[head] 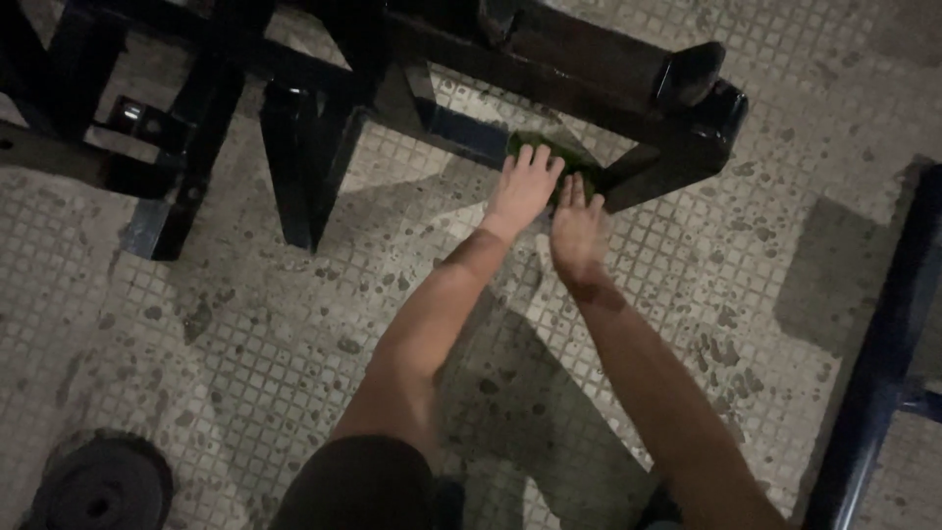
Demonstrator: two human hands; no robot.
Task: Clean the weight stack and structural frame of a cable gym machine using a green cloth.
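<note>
Floor (687, 324): small square tiles, mottled w/ dark stains. Could be slick or gritty; a foot or knee may slip while the person leans fwd.
Metal frame (549, 59): dark heavy bars, low over the floor, spans the top of view. Its angled end piece sits just right of both hands. Risk: knuckles or fingers knock or get pinched between bar and floor if the cloth is pushed further under.
Dark post (873, 373): runs along the right edge, well apart from the arms. Risk: elbow strike if the right arm swings out.
Weight plate (98, 486): round, lower left, flat on the floor, well apart from the hands. Trip risk only if the person steps back.
Green cloth (559, 157): lies on the floor against the frame's lower bar, mostly covered by the hands. Risk: bunches or snags on a bar edge, so pressure goes onto bare skin.
Left hand (525, 186): flat, fingers spread, palm down on the cloth; pressing, not gripping as far as visible.
Right hand (577, 224): flat, fingers straight, tips on the cloth edge just beside the left hand; nothing clasped.
Light: dim, deep shadow under the frame. Sharp edges or debris there can't be made out; cut risk judged possible.
</note>
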